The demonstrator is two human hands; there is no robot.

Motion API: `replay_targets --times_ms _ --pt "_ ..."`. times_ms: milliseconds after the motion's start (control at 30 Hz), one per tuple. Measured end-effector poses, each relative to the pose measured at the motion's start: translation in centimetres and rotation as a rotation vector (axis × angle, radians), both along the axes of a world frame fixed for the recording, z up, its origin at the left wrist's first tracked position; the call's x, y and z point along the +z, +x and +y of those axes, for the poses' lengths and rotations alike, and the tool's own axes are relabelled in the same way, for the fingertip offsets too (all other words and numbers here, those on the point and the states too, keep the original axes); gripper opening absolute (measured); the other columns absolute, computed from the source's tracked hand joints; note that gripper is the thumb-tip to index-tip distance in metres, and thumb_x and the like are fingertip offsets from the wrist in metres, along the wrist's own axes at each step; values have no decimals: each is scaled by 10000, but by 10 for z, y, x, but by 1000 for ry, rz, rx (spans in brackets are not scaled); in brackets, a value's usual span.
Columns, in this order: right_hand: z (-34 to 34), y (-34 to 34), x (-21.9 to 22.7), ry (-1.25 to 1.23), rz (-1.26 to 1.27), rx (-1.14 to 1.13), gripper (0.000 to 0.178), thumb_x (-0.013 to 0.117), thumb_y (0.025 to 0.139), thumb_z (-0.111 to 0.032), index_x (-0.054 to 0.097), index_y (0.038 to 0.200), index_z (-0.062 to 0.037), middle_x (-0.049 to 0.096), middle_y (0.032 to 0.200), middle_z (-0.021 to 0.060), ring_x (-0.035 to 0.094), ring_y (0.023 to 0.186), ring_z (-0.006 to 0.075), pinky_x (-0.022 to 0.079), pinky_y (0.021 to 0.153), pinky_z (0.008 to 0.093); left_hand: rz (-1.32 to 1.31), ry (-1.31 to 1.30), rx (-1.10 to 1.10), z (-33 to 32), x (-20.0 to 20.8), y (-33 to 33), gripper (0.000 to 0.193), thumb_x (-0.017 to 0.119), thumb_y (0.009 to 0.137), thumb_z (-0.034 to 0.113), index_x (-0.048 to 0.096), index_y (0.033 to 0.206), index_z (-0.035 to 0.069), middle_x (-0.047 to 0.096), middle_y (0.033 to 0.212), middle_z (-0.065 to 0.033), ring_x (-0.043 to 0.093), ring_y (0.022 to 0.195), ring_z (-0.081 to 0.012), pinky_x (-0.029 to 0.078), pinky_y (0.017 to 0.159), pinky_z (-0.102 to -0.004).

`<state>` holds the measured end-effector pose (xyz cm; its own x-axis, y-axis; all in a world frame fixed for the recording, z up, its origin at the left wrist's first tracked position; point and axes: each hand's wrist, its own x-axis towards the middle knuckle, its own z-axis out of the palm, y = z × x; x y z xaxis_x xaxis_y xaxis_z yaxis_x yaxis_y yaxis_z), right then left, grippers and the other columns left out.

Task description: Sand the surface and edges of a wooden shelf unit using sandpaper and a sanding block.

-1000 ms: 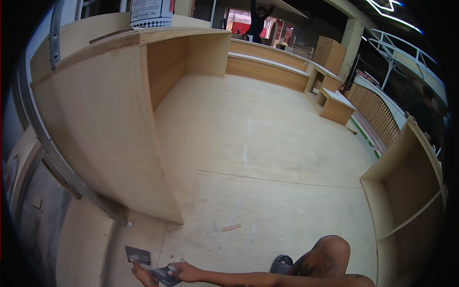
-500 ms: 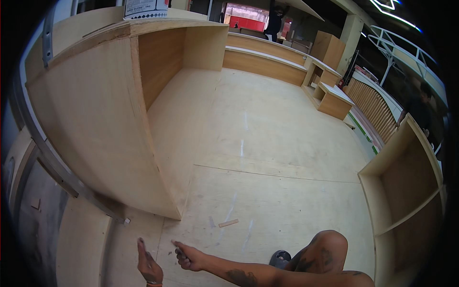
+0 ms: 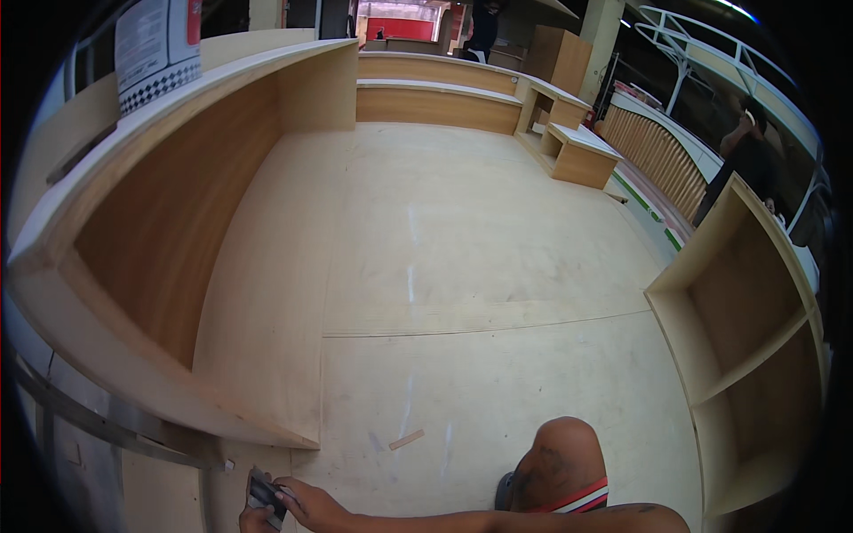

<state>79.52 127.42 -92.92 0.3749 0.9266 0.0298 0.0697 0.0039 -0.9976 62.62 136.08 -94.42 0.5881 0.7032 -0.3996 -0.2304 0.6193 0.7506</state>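
Note:
Low at the left of the head view, my left hand [image 3: 255, 521] is closed around a dark flat piece with a greyish edge [image 3: 267, 496]. Its exact kind cannot be made out. From the right, my right hand [image 3: 309, 505] reaches to the same piece, thumb and fingers pressed against its side. Both hands are just in front of the near corner of a long pale wooden cabinet [image 3: 178, 391], close to the plywood floor. The picture's lower edge cuts off part of my left hand.
A thin wood strip [image 3: 407, 440] lies on the plywood floor [image 3: 480, 382]. An open shelf unit [image 3: 711, 391] stands at right, low counters [image 3: 440, 102] at the back. A printed can [image 3: 158, 53] sits on the cabinet top. Another person [image 3: 742, 160] is beyond the shelf; one more [image 3: 482, 31] is far back.
My hands have come together on the dark piece; before, they were apart. The view has shifted, showing more of the cabinet's top and inside. The person at right has raised an arm.

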Motion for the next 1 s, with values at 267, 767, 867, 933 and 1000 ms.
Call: replay_targets --times_ms 267,767,867,933,1000 --pt "-42 33 76 -228 125 70 553 541 876 -110 470 1424 -102 631 1153 260 630 1043 408 508 891 430 71 14 -61 -28 59 74 728 494 627 138 472 1347 35 600 1179 -131 600 1070 -275 478 988 -402" --pt "-146 155 393 -442 -151 -289 511 539 859 -164 544 1371 -159 691 1020 214 673 906 400 537 809 484 108 -433 -182 -169 210 130 459 563 872 229 546 1242 -42 604 1149 -135 604 1035 -264 510 928 -378" --pt "-169 215 426 -650 56 -18 512 517 853 -153 552 1363 -181 698 1040 196 674 923 397 538 822 485 279 -285 -291 -181 282 173 362 485 941 211 581 1186 -37 611 1106 -126 608 1008 -264 517 913 -389" --pt "-185 223 453 -531 -15 -179 515 510 851 -155 554 1362 -196 698 1022 199 673 912 399 538 815 487 371 -170 -344 -179 384 227 343 441 961 196 591 1167 -33 611 1092 -123 608 999 -264 517 909 -396" --pt "-198 225 482 -405 -85 -285 518 503 848 -156 556 1361 -210 698 1003 201 673 900 401 538 808 490 469 308 -442 -178 426 247 415 431 969 193 517 1294 -50 586 1222 -144 581 1112 -272 475 997 -405"
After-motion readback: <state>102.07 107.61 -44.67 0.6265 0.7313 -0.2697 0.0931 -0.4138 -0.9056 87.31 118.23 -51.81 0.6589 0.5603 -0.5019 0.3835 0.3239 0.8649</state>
